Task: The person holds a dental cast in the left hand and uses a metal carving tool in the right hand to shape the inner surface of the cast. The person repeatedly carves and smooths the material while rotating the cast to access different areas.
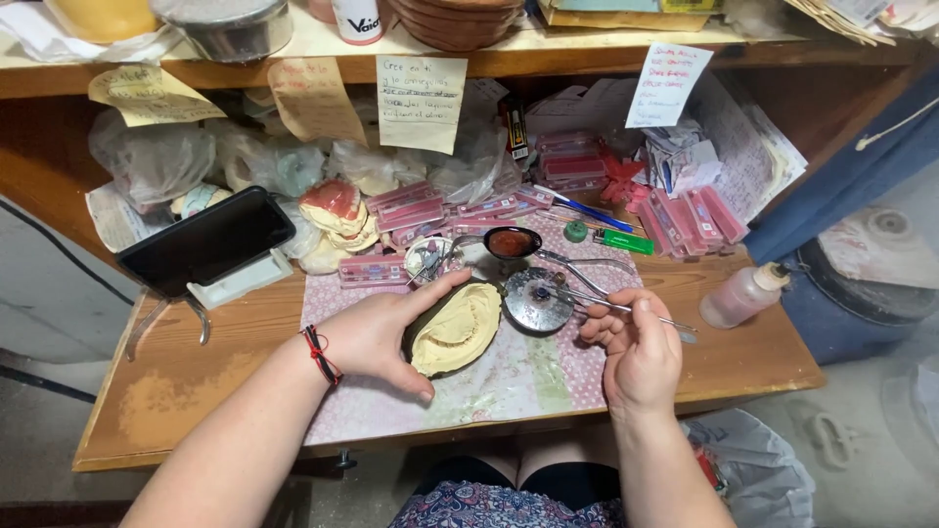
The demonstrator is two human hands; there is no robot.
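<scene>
- One dark flexible bowl (458, 332) of cream plaster, on the patterned mat (518, 381); left hand (377, 337) fingers wrapped around it.
- One thin metal spatula (626, 309), right hand (638, 350) fingers pinched on it.
- One round metal dish (536, 299).
- One pink squeeze bottle (740, 294).

Cream plaster cast (458, 330) under left hand (377, 337): matt, chalky. Thin metal tool (626, 308) in right hand (641, 352): polished. Round metal disc (536, 301): dull, speckled. Table (176, 376): worn bare wood. Pink dotted mat (509, 376): smooth. Black phone (207, 240): glossy.
</scene>
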